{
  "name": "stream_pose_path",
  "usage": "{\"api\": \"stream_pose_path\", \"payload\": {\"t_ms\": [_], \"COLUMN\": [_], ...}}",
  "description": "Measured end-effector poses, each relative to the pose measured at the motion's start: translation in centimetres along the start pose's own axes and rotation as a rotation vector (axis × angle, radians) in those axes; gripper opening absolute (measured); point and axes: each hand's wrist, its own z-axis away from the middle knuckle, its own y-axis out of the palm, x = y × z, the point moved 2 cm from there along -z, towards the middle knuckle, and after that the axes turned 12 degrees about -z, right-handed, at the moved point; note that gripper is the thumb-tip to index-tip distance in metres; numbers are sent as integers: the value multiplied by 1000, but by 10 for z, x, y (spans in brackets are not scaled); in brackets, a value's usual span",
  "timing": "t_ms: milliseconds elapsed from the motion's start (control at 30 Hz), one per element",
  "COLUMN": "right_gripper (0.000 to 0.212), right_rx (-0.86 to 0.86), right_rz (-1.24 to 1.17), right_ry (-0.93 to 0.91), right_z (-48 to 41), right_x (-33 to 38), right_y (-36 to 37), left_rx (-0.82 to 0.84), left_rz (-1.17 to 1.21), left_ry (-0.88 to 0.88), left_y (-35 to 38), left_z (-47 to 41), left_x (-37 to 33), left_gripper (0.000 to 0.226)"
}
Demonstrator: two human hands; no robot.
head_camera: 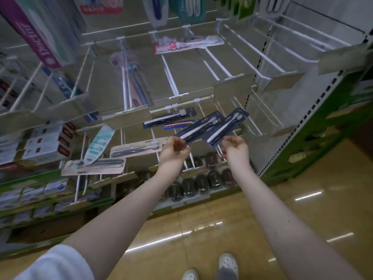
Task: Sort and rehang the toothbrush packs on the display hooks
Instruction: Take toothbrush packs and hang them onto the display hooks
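While both packs are off the rack, the stock stands as follows.

- Left hand [174,147]: fingers pinched on the lower end of a navy toothbrush pack [198,127].
- Right hand [235,147]: fingers curled round the lower end of a second navy pack [228,125]. The hands are apart, and the two cards are side by side, nearly touching.
- Long axis: each card slants from the gripped end at lower left up to the right. The bristle ends point away from the hands and toward the rack. Blur hides the hang holes, though they are probably at that far end.
- Matching item: a hung navy pack [169,118] up and left of the held pair, with the left hand nearer to it.
- Vacant places: bare white hooks [259,118] to the right, nearer the right hand.
- Other stock: beige packs [139,148] and a mint pack [99,144], lower left.

Judgement: rehanging means pushing each card forward along its own axis, with the far end leading onto a hook tip.
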Motion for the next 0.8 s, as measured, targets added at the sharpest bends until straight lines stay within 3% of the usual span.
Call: {"api": "stream_pose_path", "payload": {"t_ms": [100,333,367,500,633,800], "right_gripper": [18,13,9,29,27,37], "right_rx": [-54,-120,-117,-69,-46,-21], "right_rz": [-27,-33,-12,88,156,164], "right_ry": [31,38,25,33,70,200], "right_z": [-18,-70,-76,-100,-117,-132], "right_x": [-12,-42,-47,-66,-89,-102], "right_y": [-2,-15,-16,-22,-26,-29], "left_rx": [18,45,36,-17,-13,-4], "left_rz": [-163,-458,-507,-696,-847,-937], "left_ry": [44,129,147,197,176,156], "left_y": [10,42,47,61,72,84], "left_z": [-15,-53,-58,-75,-95,-113], "left_x": [9,28,31,44,55,67], "left_gripper": [19,39,42,55,70,79]}}
